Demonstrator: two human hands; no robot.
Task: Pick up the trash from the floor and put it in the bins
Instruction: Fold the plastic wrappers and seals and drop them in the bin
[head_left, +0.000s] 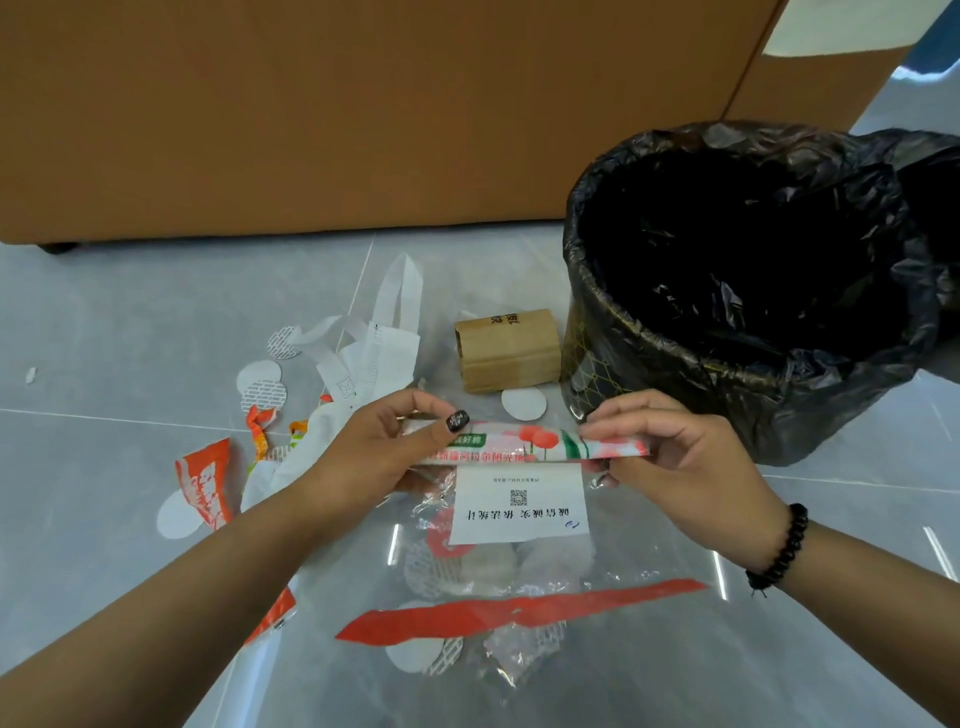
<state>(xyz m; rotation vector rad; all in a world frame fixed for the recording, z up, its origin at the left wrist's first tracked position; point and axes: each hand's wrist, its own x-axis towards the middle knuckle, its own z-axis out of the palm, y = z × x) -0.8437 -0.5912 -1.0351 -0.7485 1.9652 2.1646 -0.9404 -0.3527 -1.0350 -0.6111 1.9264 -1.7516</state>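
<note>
Head view, plastic bag stretched between left hand and right hand, both pinching it

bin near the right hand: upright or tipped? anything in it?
Upright: the bin stands on the floor, its black liner folded over the rim, mouth facing up. Contents: cannot tell, the inside is too dark.
</note>
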